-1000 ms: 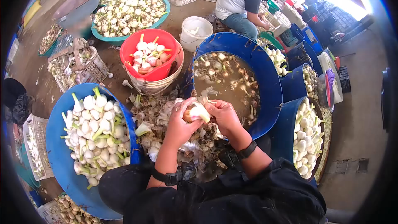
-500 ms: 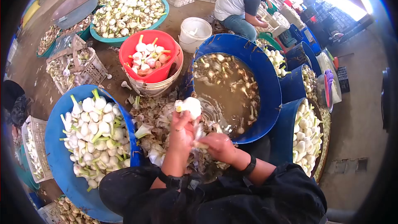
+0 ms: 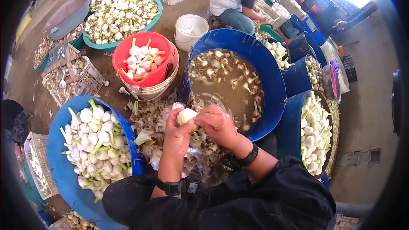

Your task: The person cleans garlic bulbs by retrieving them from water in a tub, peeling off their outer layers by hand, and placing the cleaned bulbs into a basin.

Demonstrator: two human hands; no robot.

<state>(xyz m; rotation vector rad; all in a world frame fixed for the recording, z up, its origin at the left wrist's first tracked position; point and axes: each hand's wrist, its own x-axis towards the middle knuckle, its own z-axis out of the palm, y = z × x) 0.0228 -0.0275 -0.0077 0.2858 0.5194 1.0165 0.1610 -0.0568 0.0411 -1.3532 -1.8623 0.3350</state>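
My left hand is closed around a white garlic bulb, its cut stem end facing me. A second white bulb shows just behind it, at my left fingertips; whether I hold it too is unclear. My right hand has its fingers pinched together against the right side of the bulb, the tips partly hidden. Below both hands spreads a heap of loose garlic skins. Just beyond my right hand stands a blue tub of murky water with garlic floating in it.
To my left is a blue basin of peeled garlic. A red bowl of bulbs sits on a white bucket ahead. Blue tubs of garlic stand at right. Beyond the water tub, a person sits working.
My right hand has moved up from below to the side of the bulb. The strip of skin between my hands no longer shows. The view has shifted slightly.
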